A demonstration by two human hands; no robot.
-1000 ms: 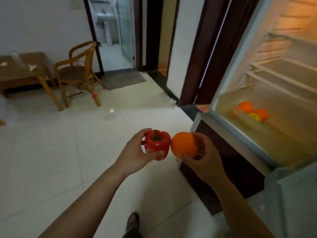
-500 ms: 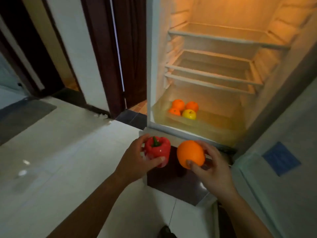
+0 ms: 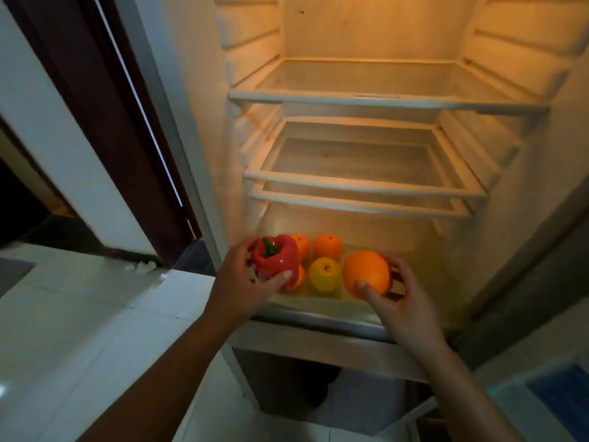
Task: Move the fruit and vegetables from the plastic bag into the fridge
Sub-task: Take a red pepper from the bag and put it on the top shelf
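My left hand (image 3: 237, 282) grips a red bell pepper (image 3: 274, 260) with a green stem, held at the front left of the fridge's bottom compartment (image 3: 318, 309). My right hand (image 3: 395, 298) holds a large orange (image 3: 366, 274) just right of it, over the same compartment. Behind them lie a yellow fruit (image 3: 324, 274) and two small oranges (image 3: 327, 246), one (image 3: 301, 245) partly hidden by the pepper. The plastic bag is out of view.
The fridge stands open and lit, with three bare glass shelves (image 3: 366, 183) above the bottom compartment. A dark wooden door frame (image 3: 105, 122) and white wall stand to the left. The fridge door (image 3: 541, 330) is at the right. Pale floor tiles (image 3: 79, 314) lie below left.
The view has swung from the room to the open fridge and closed in. Both hands have carried the pepper and the orange forward to the bottom compartment.
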